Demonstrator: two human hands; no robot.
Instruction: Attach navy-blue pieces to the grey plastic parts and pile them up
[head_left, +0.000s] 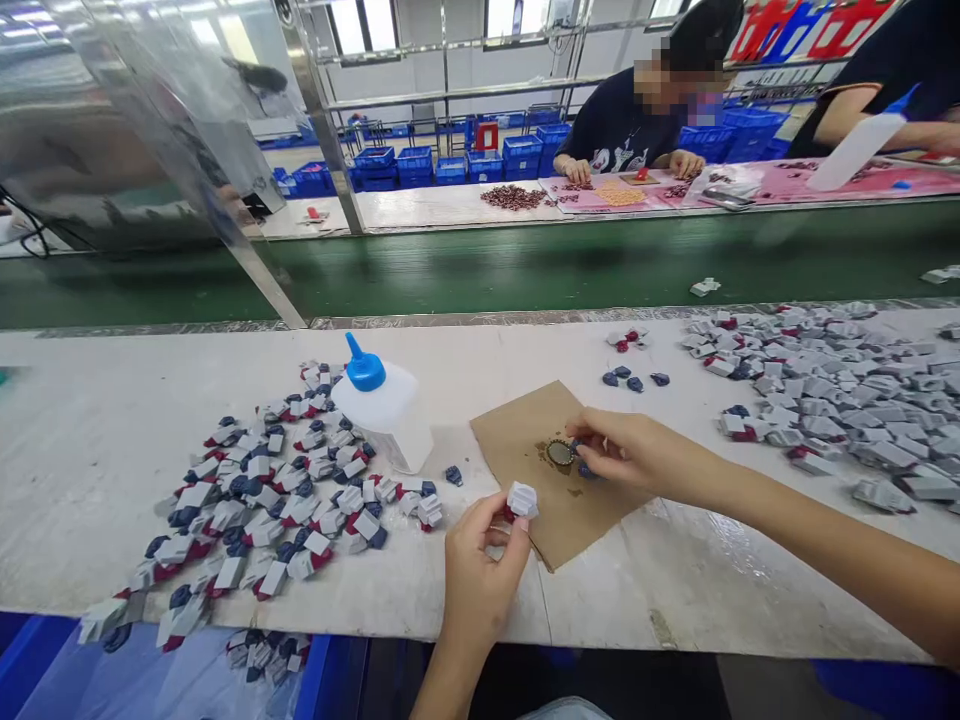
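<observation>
- Left hand: thumb and fingers pinching a grey-and-red piece at the cardboard's near-left edge.
- Right hand: fingertips pinching a small blue bit right beside the cap.
- Cap: lies on the cardboard, amid damp spots.
- Bottle: blue-nozzled, left of the cardboard.
- Left pile: grey, red and blue pieces.
- Right pile: mostly grey.

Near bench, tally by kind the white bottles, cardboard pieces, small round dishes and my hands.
White bottle: 1
Cardboard piece: 1
Small round dish: 1
Hands, left hand and right hand: 2
Total: 5
</observation>
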